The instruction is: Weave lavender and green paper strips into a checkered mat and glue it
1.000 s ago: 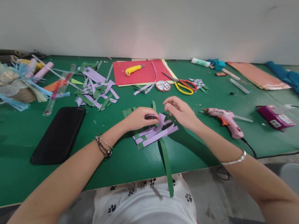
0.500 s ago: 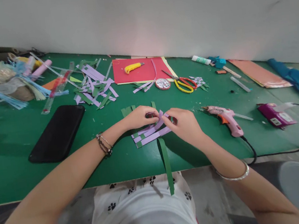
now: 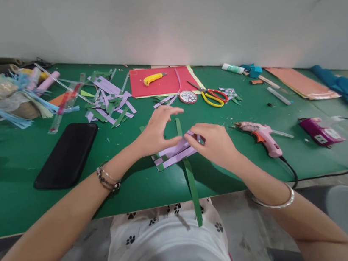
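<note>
Purple paper strips (image 3: 177,158) lie side by side on the green table, interlaced with short green pieces at their left end. A long green paper strip (image 3: 192,188) crosses under or between them and hangs over the table's front edge. My left hand (image 3: 157,130) hovers at the left of the strips, thumb and fingers spread apart, with nothing in it. My right hand (image 3: 210,140) is closed in a pinch at the right end of the purple strips. Its fingers hide exactly how much of the paper they grip.
A black phone (image 3: 66,155) lies left. Behind are paper scraps (image 3: 110,100), red sheets (image 3: 142,81) under a yellow cutter (image 3: 153,79), a round container (image 3: 188,97) and scissors (image 3: 211,97). A pink glue gun (image 3: 263,136) and a purple power adapter (image 3: 321,131) sit right.
My left hand has let go of the purple strip, opened and drawn back up and left. The raised purple strip now lies lower. My right hand stays almost in place.
</note>
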Demonstrator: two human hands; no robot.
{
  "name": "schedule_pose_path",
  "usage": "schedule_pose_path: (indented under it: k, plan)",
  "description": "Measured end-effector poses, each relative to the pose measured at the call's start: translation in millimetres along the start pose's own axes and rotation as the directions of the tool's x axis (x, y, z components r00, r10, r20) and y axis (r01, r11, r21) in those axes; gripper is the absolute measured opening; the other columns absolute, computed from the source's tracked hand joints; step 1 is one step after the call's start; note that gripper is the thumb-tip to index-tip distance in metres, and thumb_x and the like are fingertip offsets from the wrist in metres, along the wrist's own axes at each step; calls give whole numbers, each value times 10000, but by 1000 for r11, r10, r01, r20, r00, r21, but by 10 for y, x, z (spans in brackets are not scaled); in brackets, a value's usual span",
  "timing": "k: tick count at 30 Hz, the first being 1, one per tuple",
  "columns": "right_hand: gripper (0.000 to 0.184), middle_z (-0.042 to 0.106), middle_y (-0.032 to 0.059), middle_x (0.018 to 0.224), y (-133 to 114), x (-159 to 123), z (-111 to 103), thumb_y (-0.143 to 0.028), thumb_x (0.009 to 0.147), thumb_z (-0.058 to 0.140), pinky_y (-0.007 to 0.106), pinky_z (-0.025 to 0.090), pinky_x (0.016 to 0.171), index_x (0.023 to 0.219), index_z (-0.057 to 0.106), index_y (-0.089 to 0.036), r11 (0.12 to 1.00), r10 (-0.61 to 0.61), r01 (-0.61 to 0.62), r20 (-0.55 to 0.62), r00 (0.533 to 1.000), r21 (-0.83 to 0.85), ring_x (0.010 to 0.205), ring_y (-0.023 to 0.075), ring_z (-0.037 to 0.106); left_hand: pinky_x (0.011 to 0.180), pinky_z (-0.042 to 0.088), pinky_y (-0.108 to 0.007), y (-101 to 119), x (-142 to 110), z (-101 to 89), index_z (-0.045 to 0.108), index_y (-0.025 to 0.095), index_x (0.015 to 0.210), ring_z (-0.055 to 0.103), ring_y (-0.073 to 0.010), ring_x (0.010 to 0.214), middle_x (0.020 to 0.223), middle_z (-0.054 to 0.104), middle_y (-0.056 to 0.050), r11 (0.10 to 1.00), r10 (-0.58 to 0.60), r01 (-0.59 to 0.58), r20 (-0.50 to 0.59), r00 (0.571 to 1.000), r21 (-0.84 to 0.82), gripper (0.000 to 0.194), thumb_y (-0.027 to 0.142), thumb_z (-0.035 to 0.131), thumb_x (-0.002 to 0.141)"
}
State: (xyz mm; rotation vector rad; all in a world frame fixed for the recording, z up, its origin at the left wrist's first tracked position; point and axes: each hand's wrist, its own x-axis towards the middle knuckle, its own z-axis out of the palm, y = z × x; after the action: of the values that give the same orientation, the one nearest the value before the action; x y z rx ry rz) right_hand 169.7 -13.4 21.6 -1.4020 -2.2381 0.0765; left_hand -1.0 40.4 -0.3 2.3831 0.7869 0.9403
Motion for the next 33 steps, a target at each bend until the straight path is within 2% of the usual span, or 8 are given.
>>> schedule_pose_path:
  k: [3,7,11,16,19,24,28,33]
  plan:
    - [296,429,-21,523,-46,37,-25,-273,813,449,229,239,495,532,438,-180,999,-11,10,17,1000,42,488,80,345,747,397,-304,115,-89,29,554,167,900,485,-182,840,897,514,-46,997,-21,8,173,985,76,255,342,554,713]
    - [200,513,-9,593,-59,64,-100,-269,819,457,224,300,514,658,531,-176,992,-55,47,68,996,115,529,89,419,549,352,-219,191,-161,92,557,154,697,464,-115,587,611,501,17,988,-153,154,200,968,8,120,243,491,743]
    - [172,585,46,830,83,-65,-185,-163,814,418,244,403,620,918,553,-184,970,-233,214,183,955,119,709,129,530,544,373,-198,177,-203,37,580,153,716,497,-94,553,629,571,24,962,-205,235,203,957,-141,155,253,471,762]
    - [285,549,101,1050,232,-364,-129,-162,783,464,312,448,712,1061,517,-194,910,-366,409,335,868,-66,896,193,539,588,396,-203,128,-254,-7,596,153,746,551,-109,612,699,620,10,954,-255,286,255,933,-94,184,290,475,774]
    - [298,556,110,1056,206,-446,-23,-219,774,504,319,449,697,1068,521,-178,872,-406,464,299,864,-157,881,203,542,622,397,-207,117,-273,10,608,157,768,565,-116,659,746,636,2,962,-240,267,278,930,-60,216,306,453,794]
    - [181,600,90,930,124,-423,132,-173,802,448,294,418,661,923,582,-174,826,-502,520,137,854,-218,784,175,534,635,398,-207,112,-297,8,616,152,798,576,-121,684,770,649,-8,967,-228,251,295,928,-43,220,291,446,797]
    - [170,607,54,839,86,-398,179,-168,823,432,262,386,656,810,600,-184,877,-470,466,-9,882,-114,763,142,529,644,399,-209,97,-310,3,618,154,792,578,-122,692,768,650,-7,972,-216,234,288,933,-29,210,279,450,792]
    - [138,599,29,850,39,-352,192,-160,792,460,273,343,680,795,594,-192,978,-168,169,-16,986,123,797,132,546,634,397,-208,79,-320,17,620,159,795,579,-120,684,759,650,-3,974,-209,224,278,938,-24,202,268,450,794]
